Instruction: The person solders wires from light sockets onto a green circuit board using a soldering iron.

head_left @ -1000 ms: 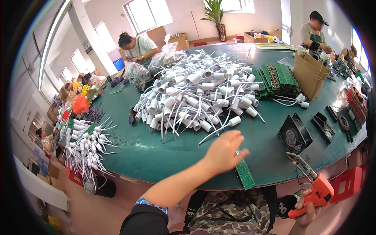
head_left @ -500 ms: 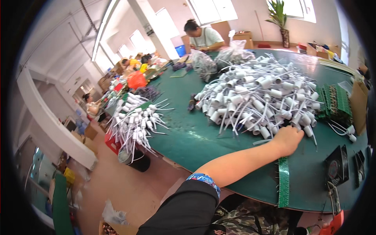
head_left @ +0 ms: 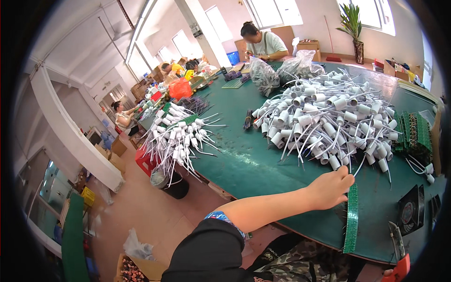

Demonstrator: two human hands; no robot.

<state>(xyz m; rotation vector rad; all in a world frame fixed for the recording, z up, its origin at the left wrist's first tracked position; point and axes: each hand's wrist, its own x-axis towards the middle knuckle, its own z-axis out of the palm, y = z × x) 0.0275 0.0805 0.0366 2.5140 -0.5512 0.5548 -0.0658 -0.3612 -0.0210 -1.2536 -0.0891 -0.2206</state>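
Observation:
My left hand (head_left: pixel 330 188) is at the near edge of a big pile of white lamp holders with wire leads (head_left: pixel 329 110). Its fingers are curled together; whatever they may pinch is hidden. Just below the fingertips, a long green circuit board strip (head_left: pixel 351 223) lies reaching to the table's near edge. Only a sliver of my right hand (head_left: pixel 388 272) shows at the lower right, fingers against the handle of a red-handled tool with a metal front end (head_left: pixel 400 268). The rest of that hand is out of the picture.
A black fan (head_left: pixel 411 210) stands on the green table (head_left: pixel 239 174) at right, below stacked green boards (head_left: pixel 416 134). More lamp holders (head_left: pixel 181 136) overhang the left edge above a black bucket (head_left: pixel 176 186). Plastic bags (head_left: pixel 264 75) lie before a person (head_left: pixel 270 44) across the table.
My left hand has drawn back from the pile, toward me and to the left, near the board strip's top end. The whole view has shifted slightly. The red-handled tool stays at the lower right.

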